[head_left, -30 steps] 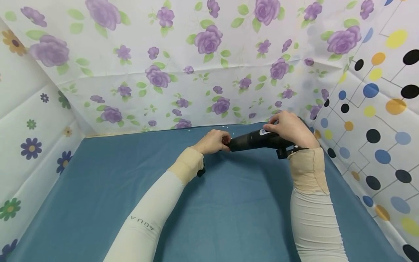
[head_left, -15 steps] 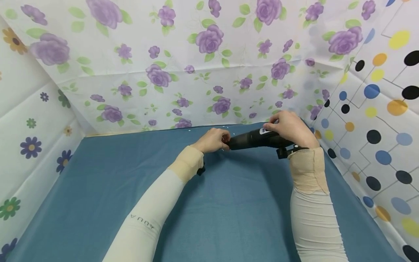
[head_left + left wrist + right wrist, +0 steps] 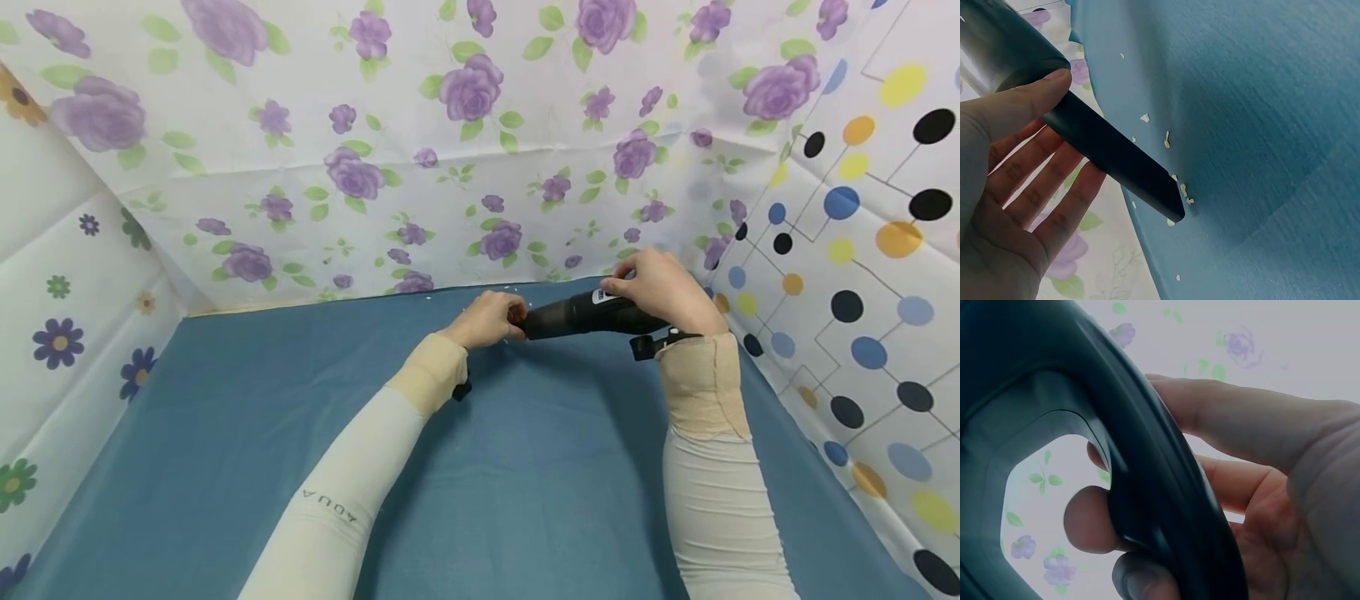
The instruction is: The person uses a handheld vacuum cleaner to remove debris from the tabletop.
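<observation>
A black handheld vacuum cleaner (image 3: pixel 581 315) is held level close over the far part of the blue cloth. My right hand (image 3: pixel 663 290) grips its looped handle (image 3: pixel 1147 450), fingers curled through the opening in the right wrist view. At the front end, my left hand (image 3: pixel 483 321) pinches the narrow flat nozzle (image 3: pixel 1116 156) between thumb and fingers, just where it meets the wider clear body (image 3: pixel 1010 47). Small pale crumbs (image 3: pixel 1167 140) lie on the cloth around the nozzle's tip, some right at its edge.
The blue cloth (image 3: pixel 495 483) covers the work surface. Behind it hangs a sheet with purple roses (image 3: pixel 472 87). A dotted sheet (image 3: pixel 870 308) forms the right side and a flowered sheet (image 3: pixel 60 342) the left. More specks (image 3: pixel 1178 277) lie near the cloth's far edge.
The head view has shifted slightly. Both hands keep their hold on the vacuum cleaner, which stays in nearly the same place.
</observation>
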### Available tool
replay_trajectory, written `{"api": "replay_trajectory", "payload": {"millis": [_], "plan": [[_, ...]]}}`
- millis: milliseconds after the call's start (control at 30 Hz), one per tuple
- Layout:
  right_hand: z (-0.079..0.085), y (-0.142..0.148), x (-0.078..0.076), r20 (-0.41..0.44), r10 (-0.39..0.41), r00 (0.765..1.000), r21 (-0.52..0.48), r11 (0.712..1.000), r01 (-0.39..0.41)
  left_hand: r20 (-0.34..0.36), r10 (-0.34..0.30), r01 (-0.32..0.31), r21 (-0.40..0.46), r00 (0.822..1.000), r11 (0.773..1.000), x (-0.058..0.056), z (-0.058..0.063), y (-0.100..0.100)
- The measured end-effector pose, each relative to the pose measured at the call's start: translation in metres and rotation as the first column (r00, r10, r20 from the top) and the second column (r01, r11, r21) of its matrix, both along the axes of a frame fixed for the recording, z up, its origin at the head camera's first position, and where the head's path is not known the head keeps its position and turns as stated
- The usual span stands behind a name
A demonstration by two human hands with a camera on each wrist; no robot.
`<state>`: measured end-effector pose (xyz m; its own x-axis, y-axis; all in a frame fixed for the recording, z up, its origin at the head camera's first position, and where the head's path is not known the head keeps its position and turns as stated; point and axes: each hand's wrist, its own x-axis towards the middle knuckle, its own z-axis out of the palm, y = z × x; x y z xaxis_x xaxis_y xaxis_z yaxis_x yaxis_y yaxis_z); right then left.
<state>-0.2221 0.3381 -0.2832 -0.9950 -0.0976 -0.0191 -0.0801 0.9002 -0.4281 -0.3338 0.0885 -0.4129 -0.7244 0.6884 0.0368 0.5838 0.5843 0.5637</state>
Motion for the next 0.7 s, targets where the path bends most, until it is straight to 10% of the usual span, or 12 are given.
{"api": "replay_trajectory", "payload": {"millis": [700], "plan": [[-0.0021,-0.0039,-0.0002,0.002,-0.002,1.000,0.010,1.000,0.002,-0.003,0.002,-0.002,0.008,1.000,1.000,0.0012,-0.0028,-0.0020]]}}
